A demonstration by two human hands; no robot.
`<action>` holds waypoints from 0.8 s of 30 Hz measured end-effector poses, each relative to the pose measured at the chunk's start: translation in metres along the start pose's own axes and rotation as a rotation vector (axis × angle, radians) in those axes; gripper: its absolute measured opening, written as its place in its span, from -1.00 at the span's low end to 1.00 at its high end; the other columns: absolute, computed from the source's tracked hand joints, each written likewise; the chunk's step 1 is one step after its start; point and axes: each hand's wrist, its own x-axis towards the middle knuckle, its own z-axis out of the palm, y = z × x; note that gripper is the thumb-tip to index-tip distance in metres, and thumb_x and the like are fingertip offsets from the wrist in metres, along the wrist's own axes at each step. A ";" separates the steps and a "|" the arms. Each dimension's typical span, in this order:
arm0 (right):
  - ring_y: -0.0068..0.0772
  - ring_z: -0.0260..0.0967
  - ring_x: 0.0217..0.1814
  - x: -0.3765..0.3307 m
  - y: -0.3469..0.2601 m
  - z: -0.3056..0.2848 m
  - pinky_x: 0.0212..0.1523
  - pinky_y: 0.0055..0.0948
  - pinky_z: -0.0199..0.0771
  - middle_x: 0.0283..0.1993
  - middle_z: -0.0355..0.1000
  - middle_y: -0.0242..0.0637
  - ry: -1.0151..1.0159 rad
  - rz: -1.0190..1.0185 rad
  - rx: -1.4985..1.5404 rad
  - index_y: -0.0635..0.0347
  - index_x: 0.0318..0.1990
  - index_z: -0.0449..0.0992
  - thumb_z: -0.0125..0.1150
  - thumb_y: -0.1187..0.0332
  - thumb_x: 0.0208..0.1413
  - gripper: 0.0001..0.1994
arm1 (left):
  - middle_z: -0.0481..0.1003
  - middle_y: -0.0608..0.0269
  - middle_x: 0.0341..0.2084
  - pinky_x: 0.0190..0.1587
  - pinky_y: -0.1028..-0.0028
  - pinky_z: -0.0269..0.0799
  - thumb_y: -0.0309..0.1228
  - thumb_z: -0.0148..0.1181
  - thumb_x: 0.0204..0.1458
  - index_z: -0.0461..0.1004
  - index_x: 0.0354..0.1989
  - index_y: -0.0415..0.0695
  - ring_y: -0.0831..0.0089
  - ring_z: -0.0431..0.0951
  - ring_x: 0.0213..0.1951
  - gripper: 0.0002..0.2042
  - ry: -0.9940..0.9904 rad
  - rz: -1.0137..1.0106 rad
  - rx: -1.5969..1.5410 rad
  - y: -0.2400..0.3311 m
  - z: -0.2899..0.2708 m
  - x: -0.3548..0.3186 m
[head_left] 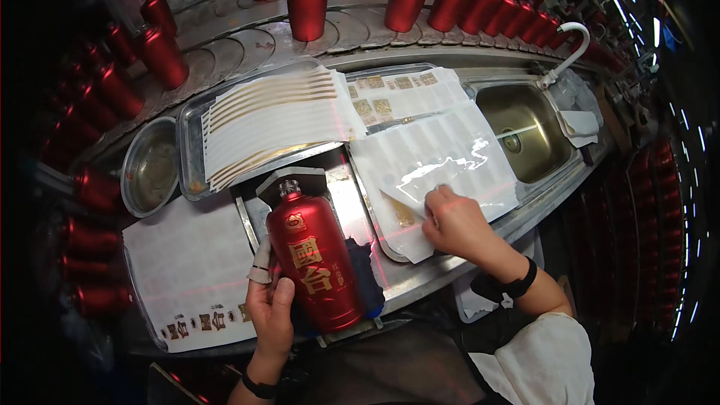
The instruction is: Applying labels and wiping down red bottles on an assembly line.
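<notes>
A glossy red bottle [319,274] with gold lettering and a bare glass neck leans back on a metal stand in front of me. My left hand [270,304] holds its left side, thumb toward the front; a pale finger cot covers one finger. To the right, my right hand [456,221] pinches the near-left edge of a decal sheet [442,150] and lifts that corner. Under the raised edge a gold decal [401,214] shows. The sheet lies on a stack in a metal tray, its glossy surface catching the light.
Sheets with gold strips [277,116] fill a tray behind the bottle. More decal sheets [409,90] lie beside it, and another sheet [191,266] at left. A metal bowl [152,165], a sink [525,131] with a white faucet [574,45], and a conveyor [255,45] carrying red bottles surround the bench.
</notes>
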 end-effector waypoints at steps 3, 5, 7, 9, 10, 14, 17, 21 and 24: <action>0.12 0.44 -0.33 0.011 0.030 -0.026 -0.31 -0.03 0.49 -0.32 0.40 -0.01 0.251 0.025 -0.024 0.25 -0.35 0.42 0.14 0.39 -0.01 -0.88 | 0.23 -0.03 0.33 0.32 0.36 0.18 -0.39 0.03 0.24 0.01 0.41 -0.39 0.34 0.31 0.30 -0.38 0.002 0.003 0.001 -0.001 -0.002 0.001; 0.14 0.43 -0.29 0.024 0.059 -0.048 -0.27 -0.01 0.47 -0.29 0.41 0.00 0.360 0.113 -0.085 0.23 -0.33 0.41 0.13 0.41 0.01 -0.89 | 0.22 -0.03 0.33 0.33 0.36 0.17 -0.39 0.03 0.24 0.01 0.41 -0.39 0.33 0.30 0.30 -0.38 0.012 0.011 0.004 -0.002 -0.004 0.001; 0.15 0.43 -0.25 0.029 0.109 -0.073 -0.22 0.01 0.47 -0.25 0.41 0.00 0.448 0.316 -0.210 0.23 -0.27 0.42 0.16 0.40 0.04 -0.86 | 0.22 -0.04 0.34 0.35 0.34 0.13 -0.38 0.02 0.24 0.01 0.41 -0.39 0.31 0.28 0.32 -0.39 0.026 0.012 -0.019 -0.004 -0.005 0.002; 0.15 0.44 -0.22 0.020 0.152 -0.078 -0.19 0.01 0.47 -0.23 0.42 0.01 0.523 0.424 -0.289 0.24 -0.23 0.43 0.18 0.37 0.05 -0.82 | 0.21 -0.04 0.34 0.36 0.34 0.11 -0.39 0.01 0.25 0.02 0.41 -0.40 0.30 0.27 0.33 -0.40 0.015 0.024 -0.008 -0.005 -0.005 0.003; 0.14 0.45 -0.18 0.014 0.162 -0.078 -0.17 -0.01 0.48 -0.19 0.43 0.02 0.570 0.452 -0.359 0.24 -0.16 0.44 0.22 0.30 0.07 -0.75 | 0.21 -0.05 0.34 0.37 0.34 0.10 -0.39 -0.01 0.26 0.03 0.40 -0.40 0.29 0.26 0.34 -0.41 0.014 0.030 0.007 -0.006 -0.005 0.004; 0.13 0.46 0.03 0.013 0.113 -0.049 0.02 -0.10 0.49 0.02 0.44 0.11 0.441 0.340 -0.160 0.31 0.14 0.42 0.38 -0.02 -0.03 -0.32 | 0.22 -0.05 0.34 0.37 0.34 0.10 -0.41 -0.03 0.27 0.05 0.39 -0.40 0.29 0.26 0.34 -0.44 0.026 0.004 -0.048 -0.010 -0.004 0.003; 0.11 0.53 -0.16 0.015 0.087 -0.023 -0.14 -0.07 0.52 -0.14 0.50 0.07 0.233 0.374 -0.283 0.26 -0.01 0.48 0.32 0.14 0.00 -0.54 | 0.33 0.03 0.24 0.26 0.38 0.29 -0.37 -0.02 0.27 0.10 0.37 -0.39 0.39 0.41 0.19 -0.46 0.075 -0.008 -0.031 -0.015 -0.008 0.002; 0.12 0.52 -0.32 0.004 0.113 -0.036 -0.28 0.02 0.50 -0.38 0.52 -0.01 0.545 0.300 -0.294 0.17 -0.17 0.44 0.18 0.34 0.07 -0.80 | 0.35 0.02 0.23 0.25 0.37 0.31 -0.38 -0.04 0.29 0.13 0.36 -0.36 0.37 0.40 0.20 -0.49 0.079 0.024 -0.012 -0.009 0.000 0.004; 0.23 0.47 -0.34 -0.026 0.117 -0.070 -0.31 0.07 0.46 -0.43 0.49 0.04 0.638 0.537 -0.345 0.12 -0.11 0.49 0.11 0.33 0.16 -0.82 | 0.29 -0.05 0.28 0.33 0.34 0.17 -0.41 -0.04 0.27 0.11 0.36 -0.42 0.32 0.33 0.27 -0.48 0.067 -0.014 -0.105 -0.011 -0.002 0.005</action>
